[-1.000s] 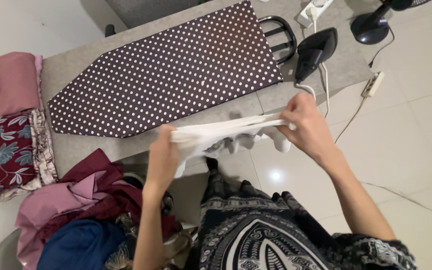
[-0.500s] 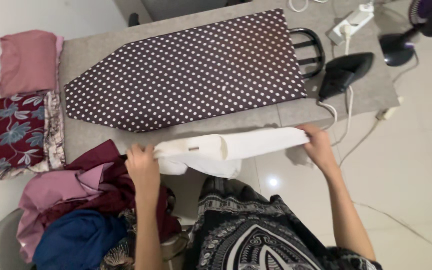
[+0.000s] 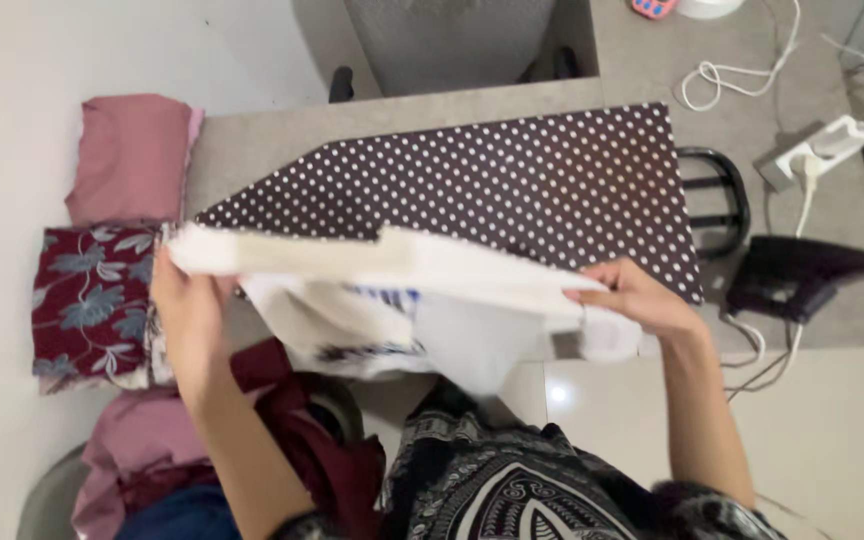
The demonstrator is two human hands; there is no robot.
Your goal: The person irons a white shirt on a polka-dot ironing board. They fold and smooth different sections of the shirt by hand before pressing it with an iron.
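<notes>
Now my left hand (image 3: 184, 305) and my right hand (image 3: 635, 297) each pinch an end of a white garment (image 3: 422, 305), fingers closed on the cloth, holding it stretched over the near edge of the dotted ironing board (image 3: 512, 190). Left of the board lie a folded pink cloth (image 3: 130, 155) and a floral one (image 3: 92, 300); right of it sits a black iron (image 3: 797, 275).

Both hands hold a white garment (image 3: 422, 300) stretched out above the near edge of the polka-dot ironing board (image 3: 512, 190): the left hand (image 3: 184, 310) grips its left end, the right hand (image 3: 642, 300) its right. A black iron (image 3: 802, 275) rests to the right, folded clothes (image 3: 112, 240) to the left.
</notes>
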